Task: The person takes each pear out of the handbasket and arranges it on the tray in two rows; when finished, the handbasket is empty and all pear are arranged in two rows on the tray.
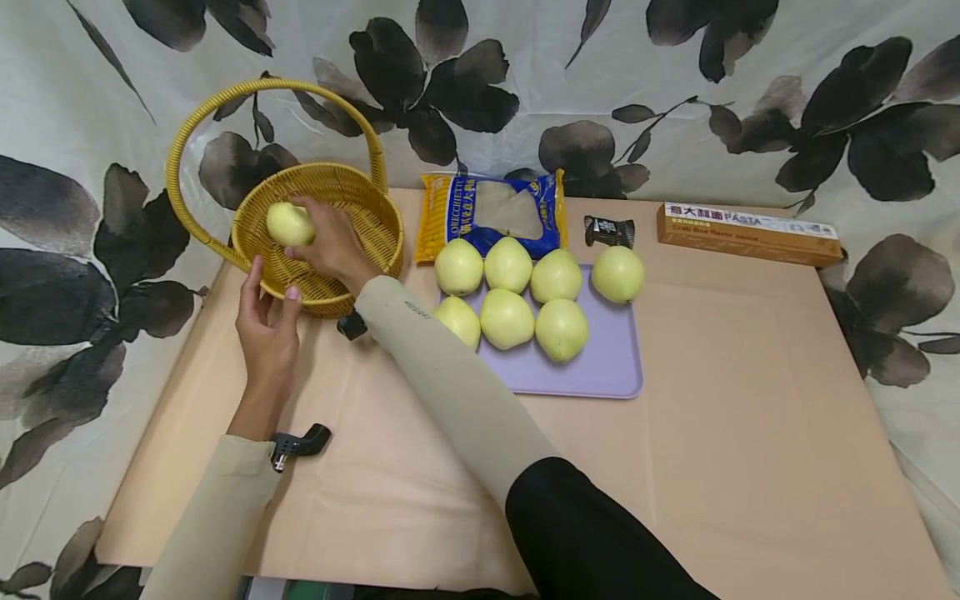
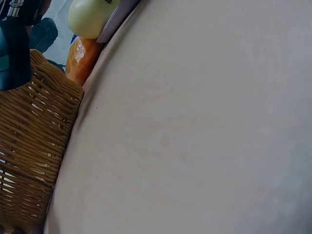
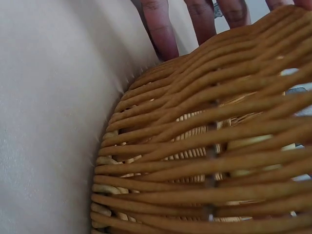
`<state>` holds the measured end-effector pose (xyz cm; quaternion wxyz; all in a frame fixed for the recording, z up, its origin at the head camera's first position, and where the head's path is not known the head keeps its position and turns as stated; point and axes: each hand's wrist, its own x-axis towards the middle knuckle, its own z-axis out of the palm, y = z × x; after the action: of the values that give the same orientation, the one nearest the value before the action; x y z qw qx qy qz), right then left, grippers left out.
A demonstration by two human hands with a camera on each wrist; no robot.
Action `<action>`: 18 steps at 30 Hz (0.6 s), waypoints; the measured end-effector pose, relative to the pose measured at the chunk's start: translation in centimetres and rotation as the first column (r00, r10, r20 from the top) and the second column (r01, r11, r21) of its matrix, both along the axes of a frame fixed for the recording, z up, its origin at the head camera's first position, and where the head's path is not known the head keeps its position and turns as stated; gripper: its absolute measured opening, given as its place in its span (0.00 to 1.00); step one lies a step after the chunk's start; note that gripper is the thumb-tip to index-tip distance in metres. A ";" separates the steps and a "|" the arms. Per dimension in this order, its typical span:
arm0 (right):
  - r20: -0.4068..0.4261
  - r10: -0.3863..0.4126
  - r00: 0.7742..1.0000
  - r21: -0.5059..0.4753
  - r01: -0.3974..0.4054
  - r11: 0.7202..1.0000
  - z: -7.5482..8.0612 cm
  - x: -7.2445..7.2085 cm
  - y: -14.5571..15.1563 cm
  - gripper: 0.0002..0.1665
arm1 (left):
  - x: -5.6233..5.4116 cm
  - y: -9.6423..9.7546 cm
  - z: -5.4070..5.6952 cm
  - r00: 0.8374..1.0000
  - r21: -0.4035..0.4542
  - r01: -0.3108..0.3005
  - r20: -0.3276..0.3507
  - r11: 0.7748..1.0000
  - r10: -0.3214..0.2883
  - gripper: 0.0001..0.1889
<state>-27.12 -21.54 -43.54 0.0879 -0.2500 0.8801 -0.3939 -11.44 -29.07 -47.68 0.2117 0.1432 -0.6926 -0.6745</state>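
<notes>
A yellow wicker basket [image 1: 318,292] with a tall handle stands at the far left of the table. My right hand [image 1: 333,242] reaches over its rim and grips a pale green pear [image 1: 289,224] inside it. At the basket's near left side is my left hand [image 1: 268,329], fingers fairly straight and touching the wall. In the right wrist view, fingers [image 3: 161,29] of that hand rest against the wicker [image 3: 195,141]; weave hides most of the inside. Several more pears [image 1: 507,318] sit in two rows on a lilac tray [image 1: 585,379] right of the basket.
Behind the tray lies a blue and yellow pasta bag [image 1: 487,208]. A small black packet [image 1: 609,231] and an orange-brown pasta box [image 1: 750,233] lie further right along the back edge. A floral cloth [image 1: 570,50] hangs behind the table [image 1: 750,417]. My right forearm crosses the tray's near left corner.
</notes>
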 end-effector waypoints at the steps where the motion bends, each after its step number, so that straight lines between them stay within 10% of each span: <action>1: -0.010 -0.018 1.000 0.001 0.018 1.000 0.0 0.0 -0.1 0.45 | 0.0 0.0 0.0 1.000 0.000 0.000 -0.002 1.000 0.000 0.36; 18: 0.011 0.015 1.000 0.134 -0.016 0.991 -0.1 0.3 -0.3 0.60 | 0.5 0.5 0.9 1.000 -0.039 -0.003 0.029 0.999 0.004 0.36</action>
<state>-26.79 -21.88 -43.61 0.1121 -0.2482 0.9022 -0.3343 -10.90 -28.56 -46.78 0.2055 0.1503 -0.7082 -0.6585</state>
